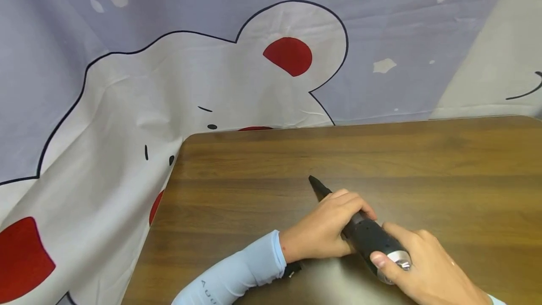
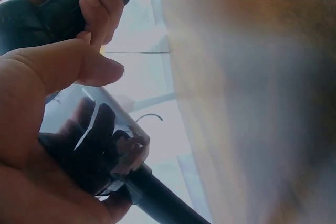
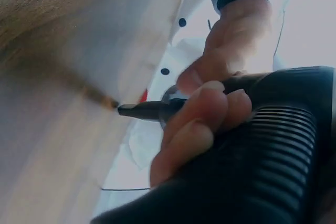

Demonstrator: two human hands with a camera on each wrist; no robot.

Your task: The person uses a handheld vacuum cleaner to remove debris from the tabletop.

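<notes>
A black handheld vacuum cleaner [image 1: 372, 236] with a silver rear end is held tilted over the table between both hands. My left hand [image 1: 326, 225] grips its front part, where the left wrist view shows a shiny, see-through dust cup [image 2: 100, 140]. From there a slim black nozzle [image 1: 318, 186] points away to the far left; in the right wrist view its flat tip is close to the tabletop, and I cannot tell if it touches. My right hand [image 1: 427, 262] holds the rear, thumb beside the silver end and fingers curled round the ribbed handle [image 3: 283, 145].
The brown wood-grain table [image 1: 237, 168] has rounded far corners. Behind it and along its left side hangs a printed cloth [image 1: 190, 74] with white bear shapes and red patches. A small black device [image 1: 292, 268] shows under my left wrist.
</notes>
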